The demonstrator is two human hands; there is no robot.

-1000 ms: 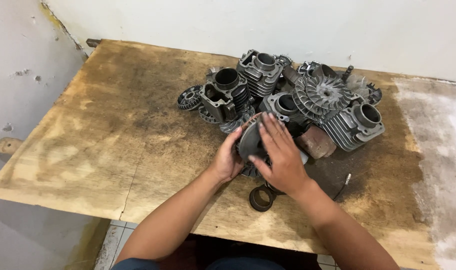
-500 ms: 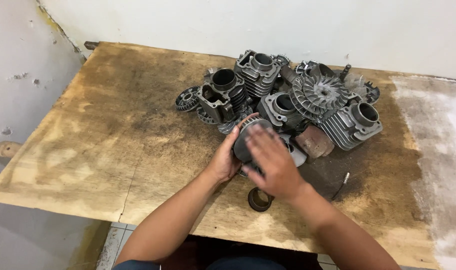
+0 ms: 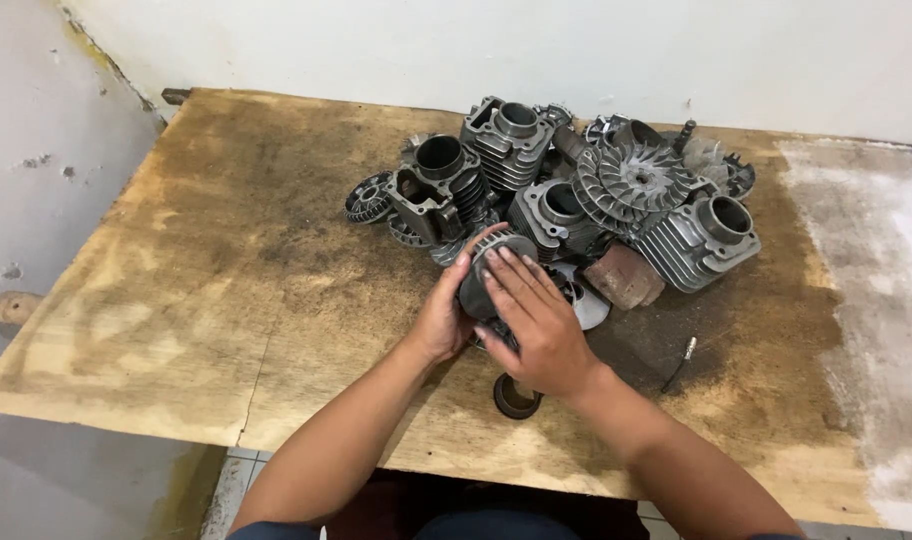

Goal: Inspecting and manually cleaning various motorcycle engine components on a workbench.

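Note:
Both my hands grip one dark round finned metal part [image 3: 492, 262] just in front of a heap of engine parts. My left hand [image 3: 444, 318] cups its left side from below. My right hand [image 3: 536, 322] lies over its top and right side, fingers spread toward the heap. A small dark ring [image 3: 516, 398] rests on the board below my right wrist. Behind my hands lie several grey finned engine cylinders [image 3: 698, 238], a spoked fan wheel [image 3: 628, 184] and a rusty brown piece [image 3: 624, 276].
The parts sit on a stained plywood table [image 3: 226, 260] against a white wall. A small toothed wheel [image 3: 368, 198] lies at the heap's left edge. A thin pin [image 3: 679, 362] lies to the right of my right arm. The board's right end is whitish [image 3: 866, 300].
My hands have turned the round part between them; the right hand has slid further over its top. The heap has not moved.

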